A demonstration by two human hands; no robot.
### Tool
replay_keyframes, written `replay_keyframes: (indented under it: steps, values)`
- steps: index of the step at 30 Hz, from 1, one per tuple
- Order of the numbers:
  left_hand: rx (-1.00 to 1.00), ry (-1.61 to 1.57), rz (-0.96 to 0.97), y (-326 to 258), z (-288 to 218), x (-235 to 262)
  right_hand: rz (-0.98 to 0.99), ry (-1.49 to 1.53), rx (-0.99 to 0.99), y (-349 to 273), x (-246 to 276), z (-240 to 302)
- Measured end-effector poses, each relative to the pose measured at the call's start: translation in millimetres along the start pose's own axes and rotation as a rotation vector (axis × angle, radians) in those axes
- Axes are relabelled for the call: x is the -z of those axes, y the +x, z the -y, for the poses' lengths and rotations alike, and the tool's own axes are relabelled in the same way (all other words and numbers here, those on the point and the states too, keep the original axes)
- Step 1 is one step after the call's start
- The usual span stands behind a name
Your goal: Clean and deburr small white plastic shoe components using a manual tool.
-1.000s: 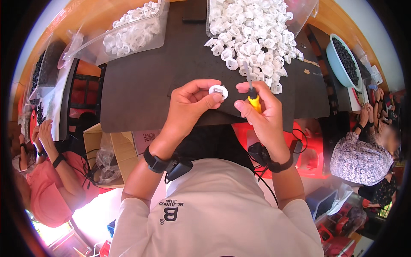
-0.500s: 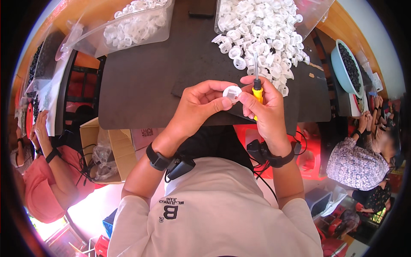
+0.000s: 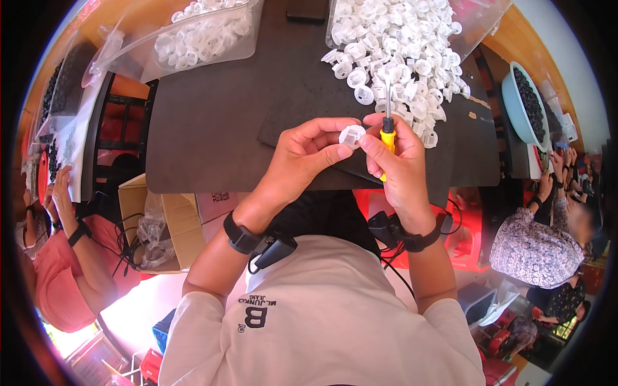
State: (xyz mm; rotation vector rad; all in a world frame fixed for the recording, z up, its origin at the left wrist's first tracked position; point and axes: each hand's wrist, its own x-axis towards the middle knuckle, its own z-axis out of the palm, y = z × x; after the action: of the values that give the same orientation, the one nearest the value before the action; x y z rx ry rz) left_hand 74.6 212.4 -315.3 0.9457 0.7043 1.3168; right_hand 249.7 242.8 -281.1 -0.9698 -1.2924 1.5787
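Between my hands, above the near edge of the dark table (image 3: 212, 135), is a small round white plastic part (image 3: 351, 136) with a squarish recess. My left hand (image 3: 308, 149) pinches it by its left side, thumb below and fingers behind. My right hand (image 3: 400, 154) grips a screwdriver (image 3: 387, 132) with a yellow and black handle, its metal shaft pointing up and away from me. The right thumb tip touches or nearly touches the part's right edge. Beyond the screwdriver tip lies a heap of similar white plastic parts (image 3: 399, 58).
A clear plastic tub (image 3: 241, 51) of white parts stands at the far left, near a black phone (image 3: 306, 11). At the right is a light blue basin (image 3: 512, 106) of dark pieces. A cardboard box (image 3: 183, 225) sits below the table's left side. Co-workers sit on both sides.
The white part has been turned in my fingers, so its recessed, rougher side shows more. Both hands keep nearly the same place, and the screwdriver stays in my right hand.
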Motion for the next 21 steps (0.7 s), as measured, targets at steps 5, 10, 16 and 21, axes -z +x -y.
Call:
replay_keyframes:
  steps: [5,10,16,21]
  values:
    - [0.060,-0.040,-0.046,3.7,6.7,4.5,-0.040,-0.223,0.045,-7.5,-0.9,11.1]
    - [0.077,-0.104,-0.055,1.8,3.6,8.9,-0.021,-0.402,0.109,-28.7,17.0,14.7]
    - [0.071,-0.109,-0.048,0.2,7.5,9.7,0.060,-0.804,0.130,-43.0,18.7,17.1]
    - [0.056,-0.086,-0.058,-0.5,9.8,10.4,0.028,-0.803,0.376,-47.4,14.0,16.1]
